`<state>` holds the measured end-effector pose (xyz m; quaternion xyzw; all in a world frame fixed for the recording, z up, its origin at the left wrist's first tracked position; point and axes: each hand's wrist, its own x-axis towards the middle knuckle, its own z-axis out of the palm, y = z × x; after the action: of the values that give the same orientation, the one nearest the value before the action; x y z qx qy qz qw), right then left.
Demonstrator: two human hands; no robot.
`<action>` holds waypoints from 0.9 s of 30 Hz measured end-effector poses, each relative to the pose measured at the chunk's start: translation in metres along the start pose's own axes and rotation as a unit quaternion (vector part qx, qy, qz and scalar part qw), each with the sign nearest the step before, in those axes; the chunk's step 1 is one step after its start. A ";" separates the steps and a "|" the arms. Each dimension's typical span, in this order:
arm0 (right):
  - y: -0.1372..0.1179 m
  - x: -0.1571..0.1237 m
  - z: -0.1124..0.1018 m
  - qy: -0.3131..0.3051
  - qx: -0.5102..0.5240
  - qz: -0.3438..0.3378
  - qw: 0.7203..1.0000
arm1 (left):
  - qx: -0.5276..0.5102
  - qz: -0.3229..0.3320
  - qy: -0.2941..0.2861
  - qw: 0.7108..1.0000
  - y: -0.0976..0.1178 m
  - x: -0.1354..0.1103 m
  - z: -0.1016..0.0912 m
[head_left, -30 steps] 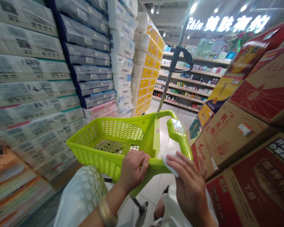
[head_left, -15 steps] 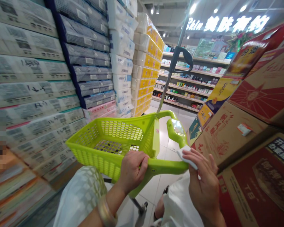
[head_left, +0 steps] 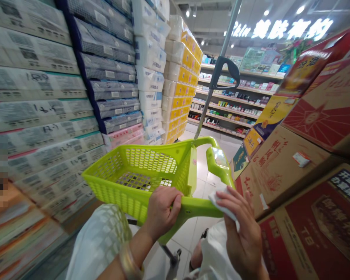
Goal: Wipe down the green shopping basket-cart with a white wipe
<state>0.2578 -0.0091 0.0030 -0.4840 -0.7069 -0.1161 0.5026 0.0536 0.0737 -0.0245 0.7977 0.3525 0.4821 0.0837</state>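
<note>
A lime-green shopping cart (head_left: 113, 194) with a perforated basket stands in front of my knees. My left hand (head_left: 163, 208) is closed around the basket's near rim, where the handle frame (head_left: 201, 208) begins; a gold bangle (head_left: 130, 260) circles that wrist. On the right, my right hand (head_left: 240, 225) presses a folded white wipe (head_left: 220, 200) against the near right corner of the handle frame. Its fingers lie over the wipe, fairly straight. A few scraps show through the holes of the basket floor, though I cannot tell whether they lie inside or beneath.
Stacked tissue packs (head_left: 111, 70) rise on the left, with yellow-and-white packs (head_left: 181, 89) beyond. Cardboard cartons (head_left: 282, 163) are piled close on the right. A grey pole with a handle (head_left: 216, 77) rises behind the cart. Cosmetics shelves (head_left: 236, 93) line the back.
My right hand has slid left and slightly toward me along the handle frame, carrying the wipe with it. The left hand keeps its hold, and the cart has barely shifted.
</note>
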 end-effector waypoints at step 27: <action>-0.017 -0.029 0.014 0.092 0.077 -0.039 0.992 | -0.012 -0.002 0.004 1.000 0.005 -0.006 -0.012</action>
<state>0.2364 -0.0253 -0.0218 -0.4032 -0.6827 -0.1249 0.5964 0.0437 0.0638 -0.0204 0.7942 0.3481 0.4893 0.0930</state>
